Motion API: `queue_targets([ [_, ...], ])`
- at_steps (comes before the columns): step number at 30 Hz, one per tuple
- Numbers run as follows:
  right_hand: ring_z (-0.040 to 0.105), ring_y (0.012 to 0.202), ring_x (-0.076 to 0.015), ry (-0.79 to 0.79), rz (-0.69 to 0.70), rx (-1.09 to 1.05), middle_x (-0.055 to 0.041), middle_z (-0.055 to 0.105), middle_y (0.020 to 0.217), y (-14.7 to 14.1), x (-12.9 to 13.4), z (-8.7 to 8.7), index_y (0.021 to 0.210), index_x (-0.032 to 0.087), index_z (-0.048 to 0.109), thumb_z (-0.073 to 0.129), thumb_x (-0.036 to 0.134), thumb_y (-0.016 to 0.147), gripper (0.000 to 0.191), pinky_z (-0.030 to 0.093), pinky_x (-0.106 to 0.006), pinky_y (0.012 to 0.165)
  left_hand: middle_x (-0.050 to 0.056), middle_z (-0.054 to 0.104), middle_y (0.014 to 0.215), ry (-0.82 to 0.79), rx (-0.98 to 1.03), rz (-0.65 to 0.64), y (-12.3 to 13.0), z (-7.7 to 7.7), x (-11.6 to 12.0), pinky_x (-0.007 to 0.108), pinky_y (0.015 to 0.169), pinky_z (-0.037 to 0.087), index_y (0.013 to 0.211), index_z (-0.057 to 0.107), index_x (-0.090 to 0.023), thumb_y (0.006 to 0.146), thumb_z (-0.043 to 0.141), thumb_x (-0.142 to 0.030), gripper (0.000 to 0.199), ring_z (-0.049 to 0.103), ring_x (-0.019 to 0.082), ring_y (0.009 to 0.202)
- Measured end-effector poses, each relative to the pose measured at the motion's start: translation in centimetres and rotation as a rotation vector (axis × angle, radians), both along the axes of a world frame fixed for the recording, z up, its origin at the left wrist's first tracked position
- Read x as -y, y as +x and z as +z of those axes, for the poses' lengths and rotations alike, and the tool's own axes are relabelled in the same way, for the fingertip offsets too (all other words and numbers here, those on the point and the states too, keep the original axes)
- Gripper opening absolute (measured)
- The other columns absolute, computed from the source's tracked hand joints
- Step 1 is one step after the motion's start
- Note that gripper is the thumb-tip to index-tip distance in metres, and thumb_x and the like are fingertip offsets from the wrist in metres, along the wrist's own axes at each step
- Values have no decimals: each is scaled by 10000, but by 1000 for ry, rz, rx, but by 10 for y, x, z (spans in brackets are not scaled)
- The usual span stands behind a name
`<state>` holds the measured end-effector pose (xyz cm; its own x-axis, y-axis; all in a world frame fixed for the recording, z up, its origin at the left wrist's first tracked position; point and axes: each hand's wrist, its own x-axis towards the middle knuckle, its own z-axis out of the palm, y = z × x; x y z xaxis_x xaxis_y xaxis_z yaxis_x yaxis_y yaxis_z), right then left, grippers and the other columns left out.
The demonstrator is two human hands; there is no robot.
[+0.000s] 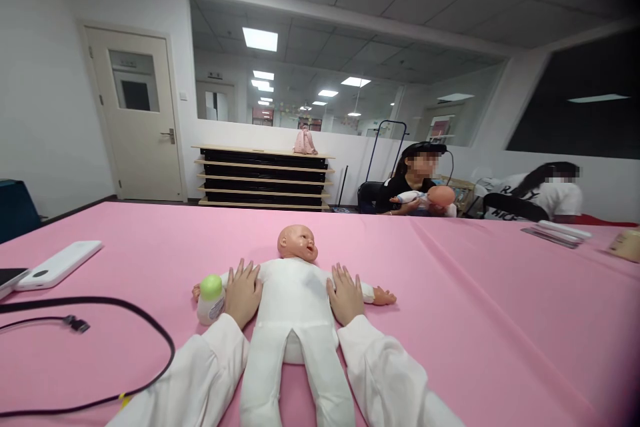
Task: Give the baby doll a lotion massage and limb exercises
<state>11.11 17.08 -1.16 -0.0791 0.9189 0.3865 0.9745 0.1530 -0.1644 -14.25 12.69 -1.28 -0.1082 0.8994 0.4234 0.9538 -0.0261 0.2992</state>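
Doll [297,300]: one, white cloth body, on its back on the pink table [500,327], near side, head toward the far edge, arms spread left and right
Left hand [243,295]: released, palm down, fingers extended over the doll's arm at the left
Right hand [346,295]: released, palm down, fingers extended over the arm at the right
Bottle [211,300]: one, green cap, upright, just left of the left hand
Left of table: white device [60,265], black cable [160,330]
Far right: seated person [411,180] holding a second doll [440,196]
Far wall: shelf [263,177], pink bag [305,141] on top
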Motion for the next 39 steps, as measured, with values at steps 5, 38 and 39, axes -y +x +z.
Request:
queue_targets([
  [5,216,1359,-216,263,251,-50,-121,230,1474,4,1,-3,1385,111,310,213,299,887,542,195,-478,1076,101,439,1374,154,68,51,-3,-1,-2,458,1086,224,1257,507,-140,873,323,-217,433,286,240,1331],
  [38,304,1326,-194,-61,441,-67,-94,317,1441,2,7,-8,1385,138,310,199,324,889,542,245,-466,1072,31,436,1382,14,-9,-189,2,1,9,474,1084,209,1328,411,-222,904,263,-265,451,333,189,1309],
  [39,304,1326,-189,-85,434,-62,-81,317,1442,2,8,-7,1383,159,318,197,327,895,530,234,-477,1073,30,464,1361,-3,-10,-186,2,1,9,470,1084,210,1308,436,-224,900,265,-255,443,360,186,1292],
])
